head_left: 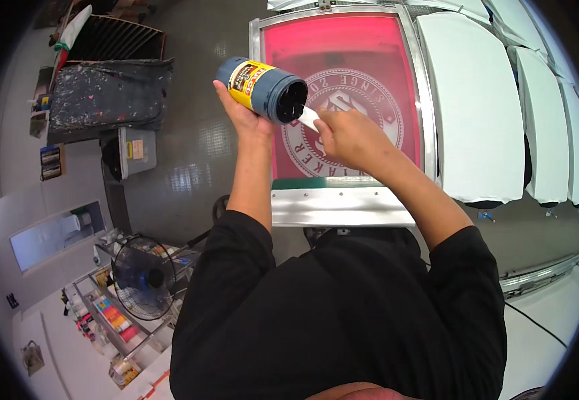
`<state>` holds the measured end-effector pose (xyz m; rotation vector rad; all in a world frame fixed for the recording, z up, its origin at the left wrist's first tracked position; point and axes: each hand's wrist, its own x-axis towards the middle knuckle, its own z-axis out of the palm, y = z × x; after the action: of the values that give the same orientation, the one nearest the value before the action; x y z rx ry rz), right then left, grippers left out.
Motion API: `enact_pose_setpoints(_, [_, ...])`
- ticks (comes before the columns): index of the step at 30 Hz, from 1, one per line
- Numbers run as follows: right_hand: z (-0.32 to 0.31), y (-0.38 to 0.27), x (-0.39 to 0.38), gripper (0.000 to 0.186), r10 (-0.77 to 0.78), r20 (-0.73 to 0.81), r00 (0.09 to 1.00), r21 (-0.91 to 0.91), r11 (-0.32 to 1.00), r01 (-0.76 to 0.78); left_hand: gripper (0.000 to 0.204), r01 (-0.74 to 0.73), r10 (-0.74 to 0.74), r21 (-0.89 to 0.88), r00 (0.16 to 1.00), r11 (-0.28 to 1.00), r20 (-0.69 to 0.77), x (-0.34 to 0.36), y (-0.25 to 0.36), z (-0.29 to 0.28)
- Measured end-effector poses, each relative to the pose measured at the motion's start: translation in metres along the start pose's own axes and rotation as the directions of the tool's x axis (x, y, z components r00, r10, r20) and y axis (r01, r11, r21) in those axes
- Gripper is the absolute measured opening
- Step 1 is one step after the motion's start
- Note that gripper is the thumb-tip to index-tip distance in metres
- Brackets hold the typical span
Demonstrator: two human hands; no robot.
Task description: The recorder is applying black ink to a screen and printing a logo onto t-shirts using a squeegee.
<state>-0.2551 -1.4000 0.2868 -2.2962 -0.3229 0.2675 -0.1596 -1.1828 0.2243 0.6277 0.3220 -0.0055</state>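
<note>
My left hand (248,123) is wrapped around a dark blue-grey ink jar (271,95) with a yellow label, holding it tilted with its mouth toward the right. Thick black ink coats the inside of the mouth. In my right hand (356,139) is a white spatula (309,119), its end at the jar's opening; the tip is hidden inside. Both hands are above a screen-printing frame (428,113) with a pink mesh (343,40) that bears a round emblem. Along the near end lies a metal bar (339,208) next to a dark green strip (303,183).
White fabric-covered boards (473,107) fan out to the right of the frame. On the left are a paint-spattered dark surface (113,93) and a grey plastic bin (139,152). A black fan (144,277) stands at lower left, near a shelf rack (113,313) of coloured containers.
</note>
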Motion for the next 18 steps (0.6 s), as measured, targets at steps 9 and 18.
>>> enact_pose_setpoints(9, [0.008, 0.042, -0.001, 0.03, 0.051, -0.131, 0.99, 0.617, 0.786, 0.041, 0.112, 0.139, -0.008, -0.264, 0.896, 0.955, 0.443, 0.03, -0.021, 0.004])
enact_pose_setpoints(18, [-0.038, 0.091, 0.006, 0.031, 0.037, -0.128, 0.991, 0.559, 0.828, 0.041, 0.108, -0.072, 0.101, -0.184, 0.983, 0.98, 0.154, 0.058, -0.05, 0.015])
